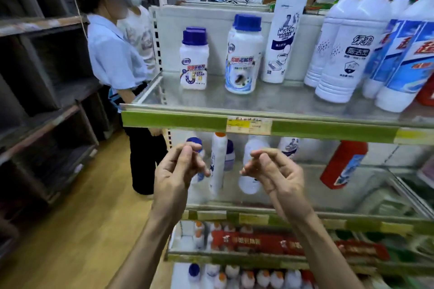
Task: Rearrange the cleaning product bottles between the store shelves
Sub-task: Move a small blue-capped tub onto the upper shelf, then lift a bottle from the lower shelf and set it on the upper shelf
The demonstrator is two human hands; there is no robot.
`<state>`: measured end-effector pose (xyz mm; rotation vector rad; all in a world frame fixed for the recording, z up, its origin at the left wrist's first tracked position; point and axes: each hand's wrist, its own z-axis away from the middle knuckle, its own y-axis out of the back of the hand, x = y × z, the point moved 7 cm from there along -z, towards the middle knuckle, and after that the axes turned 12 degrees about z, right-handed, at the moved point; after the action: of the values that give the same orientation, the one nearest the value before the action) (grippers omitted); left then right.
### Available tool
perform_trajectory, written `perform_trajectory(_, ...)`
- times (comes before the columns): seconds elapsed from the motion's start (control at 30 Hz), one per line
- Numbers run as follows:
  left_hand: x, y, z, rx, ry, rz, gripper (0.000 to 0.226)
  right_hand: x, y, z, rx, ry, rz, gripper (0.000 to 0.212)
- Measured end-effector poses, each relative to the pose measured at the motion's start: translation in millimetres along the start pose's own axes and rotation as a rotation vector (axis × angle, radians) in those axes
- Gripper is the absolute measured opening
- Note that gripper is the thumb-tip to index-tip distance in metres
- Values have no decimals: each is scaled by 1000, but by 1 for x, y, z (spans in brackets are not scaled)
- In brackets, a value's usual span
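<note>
Just below the green shelf edge, your left hand and right hand hover loosely curled, holding nothing, so bottles above and beneath it seem left to move

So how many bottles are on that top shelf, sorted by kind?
Squat blue-capped jars: 4
Tall orange-capped bottle: 1
Plain white bottles: 2
Blue-labelled bottles: 2
Red bottle, cut off at the edge: 1
Total: 10
</note>
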<state>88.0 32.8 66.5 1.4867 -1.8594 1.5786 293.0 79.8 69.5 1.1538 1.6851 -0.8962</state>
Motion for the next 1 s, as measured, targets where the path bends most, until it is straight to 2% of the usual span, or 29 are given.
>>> perform_trajectory(0.13, -45, 2, 3, 61, 115, -28, 24, 41, 37, 2, 92, -143, 97, 46)
perform_trajectory(0.27, -97, 2, -5, 90, 231, -67, 22, 75, 79, -19, 215, -211, 286, 20)
perform_trajectory(0.33, -125, 2, -9, 70, 286, -125, 19, 87, 91, -37, 222, -220, 387, 17)
perform_trajectory(0.37, -139, 1, -9, 53, 314, -163, 19, 97, 95, -46, 210, -243, 442, 27)
perform_trajectory(0.5, -179, 2, -8, 23, 374, -313, 20, 137, 93, -81, 59, -292, 583, 92)
perform_trajectory(0.57, -191, 7, -6, 21, 375, -343, 22, 145, 83, -93, 6, -238, 613, 102)
perform_trajectory(0.63, -200, 15, -4, 9, 363, -366, 22, 149, 73, -102, 2, -178, 629, 100)
perform_trajectory(0.77, -210, 31, -3, 4, 296, -392, 21, 153, 75, -100, 109, -103, 633, 81)
perform_trajectory(0.83, -212, 35, 0, -6, 273, -396, 22, 148, 75, -86, 130, -51, 649, 80)
perform_trajectory(1.0, -208, 28, 14, -65, 307, -416, 40, 118, 68, -45, 152, 16, 538, 71)
